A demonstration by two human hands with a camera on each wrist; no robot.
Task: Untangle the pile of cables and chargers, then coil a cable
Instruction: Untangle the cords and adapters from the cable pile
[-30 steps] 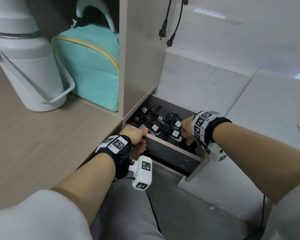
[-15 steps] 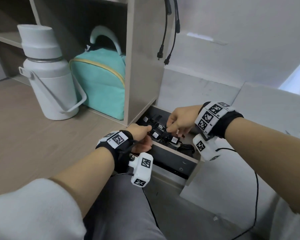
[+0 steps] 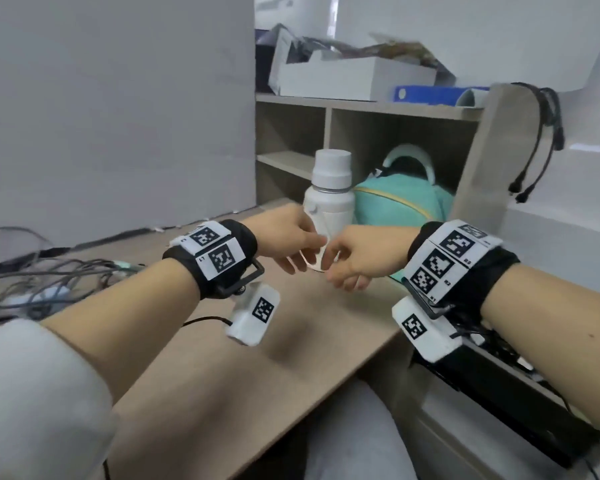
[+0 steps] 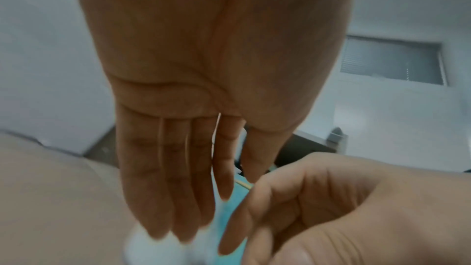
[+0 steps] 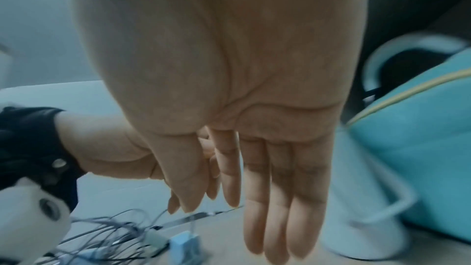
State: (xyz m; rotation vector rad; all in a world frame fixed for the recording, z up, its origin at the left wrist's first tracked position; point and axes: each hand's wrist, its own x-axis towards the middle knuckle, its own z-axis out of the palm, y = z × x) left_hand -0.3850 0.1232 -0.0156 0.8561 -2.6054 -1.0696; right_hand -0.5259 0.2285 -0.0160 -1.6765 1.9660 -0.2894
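Wooden desk point(image 3: 222, 368) being viewed near to far. Cable pile point(image 3: 39, 285) lying tangled at left edge, untouched. Left hand point(image 3: 284, 237) and right hand point(image 3: 361, 258) being held together above desk, fingers extended, empty. White bottle point(image 3: 329, 195), teal bag point(image 3: 399, 202) beyond.

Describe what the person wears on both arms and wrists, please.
Each wrist carries a black band with white square-code tags: left band, right band. Below each hangs a white camera block with a code mark, left, right, and a thin black cable leaves the left one. The forearms are bare; a pale sleeve is pushed up.
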